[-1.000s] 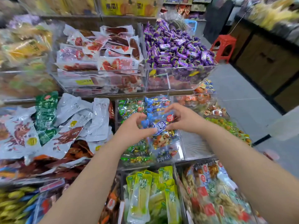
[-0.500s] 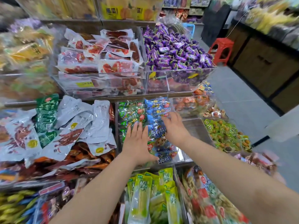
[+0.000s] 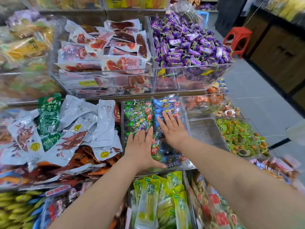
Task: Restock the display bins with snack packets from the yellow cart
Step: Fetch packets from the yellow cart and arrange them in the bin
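Left hand (image 3: 141, 149) flat, fingers straight, pressing green packets (image 3: 138, 115); right hand (image 3: 171, 129) flat on blue packets (image 3: 166, 104).

Left grip (image 3: 141, 150) flat on green packets (image 3: 138, 114) — right grip (image 3: 171, 129) flat on blue packets (image 3: 166, 104), same clear bin (image 3: 185, 119).

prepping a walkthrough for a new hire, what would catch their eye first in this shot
Dead centre, the left hand and the right hand lie flat, fingers straight, on the green packets and the blue packets. Above them and to the right sits a big heap of purple candies. Farther right, near the top of the picture, a red stool stands out.
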